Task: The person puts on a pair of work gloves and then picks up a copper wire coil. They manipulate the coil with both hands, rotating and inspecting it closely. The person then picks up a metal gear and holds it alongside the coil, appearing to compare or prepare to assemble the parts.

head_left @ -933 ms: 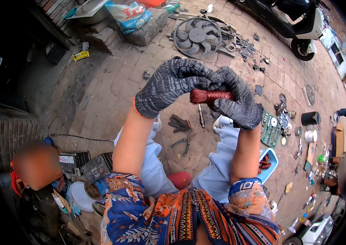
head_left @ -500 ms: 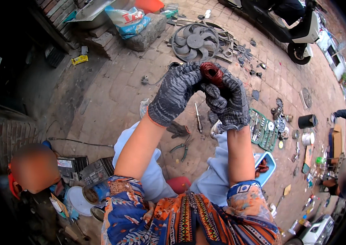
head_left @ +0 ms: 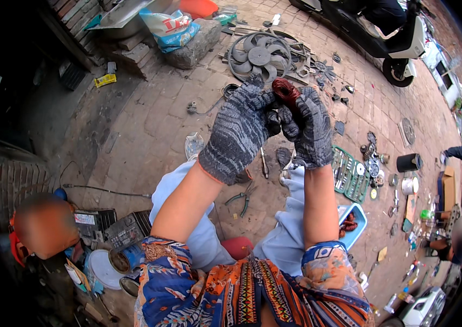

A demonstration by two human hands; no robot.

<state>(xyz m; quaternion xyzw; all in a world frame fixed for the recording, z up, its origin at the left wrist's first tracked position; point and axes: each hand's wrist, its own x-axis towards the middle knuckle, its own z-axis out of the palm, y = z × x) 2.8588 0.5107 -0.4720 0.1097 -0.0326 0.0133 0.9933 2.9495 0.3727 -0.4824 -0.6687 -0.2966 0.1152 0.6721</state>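
Observation:
My left hand (head_left: 236,128), in a grey knitted glove, has its fingers curled against the lower left of a bundle of red-brown copper wire (head_left: 285,90). My right hand (head_left: 312,125), gloved alike, grips the bundle's right side, and its looped end points up. Some fingertips are hidden between the hands. Below them on the paving lie a screwdriver (head_left: 264,163) and green-handled pliers (head_left: 244,199); a spare glove is mostly hidden by my left wrist. A blue tray (head_left: 361,226) with more red-brown bundles and a green socket case (head_left: 359,185) are on my right.
A fan (head_left: 258,54), loose parts and a scooter (head_left: 400,71) are ahead. At left are a stone block (head_left: 198,43), batteries (head_left: 97,223) and buckets (head_left: 105,270). Another person's leg (head_left: 460,152) shows at right, among scattered parts, a black cylinder (head_left: 408,162) and cardboard (head_left: 448,188).
The bundle has turned from lying crosswise to end-up and risen between my hands. My left fingers have shifted from over it to its left side, and my right hand has drawn slightly left.

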